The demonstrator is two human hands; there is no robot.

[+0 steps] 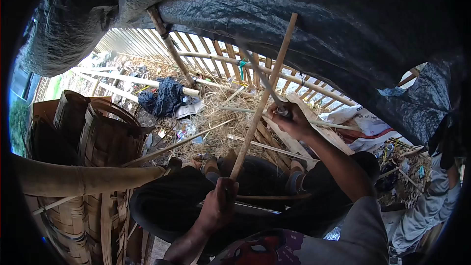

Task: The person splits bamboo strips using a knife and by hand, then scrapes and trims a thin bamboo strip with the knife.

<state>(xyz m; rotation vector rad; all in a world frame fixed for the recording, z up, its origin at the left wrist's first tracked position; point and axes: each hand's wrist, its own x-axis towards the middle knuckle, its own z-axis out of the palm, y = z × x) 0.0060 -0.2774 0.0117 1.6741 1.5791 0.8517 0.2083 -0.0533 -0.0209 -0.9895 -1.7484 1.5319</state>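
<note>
My left hand (221,203) is closed around the lower end of a long bamboo strip (253,125). The strip slants up and away from my lap toward the dark tarp. In my closed right hand (292,120) is a long-bladed knife (258,72), its handle mostly covered by my fingers. The blade points up and to the left and crosses the strip in view. Toward its tip it blurs. Whether blade and strip touch, I cannot tell. Beneath my hands, another thin strip (274,197) lies across my lap.
Wood shavings (216,103) and split pieces cover the ground ahead. Woven bamboo baskets (105,132) and a thick bamboo pole (88,179) stand at left. A dark tarp (343,34) hangs low overhead. Behind is a slatted bamboo fence (211,54); a printed sack (353,120) lies right.
</note>
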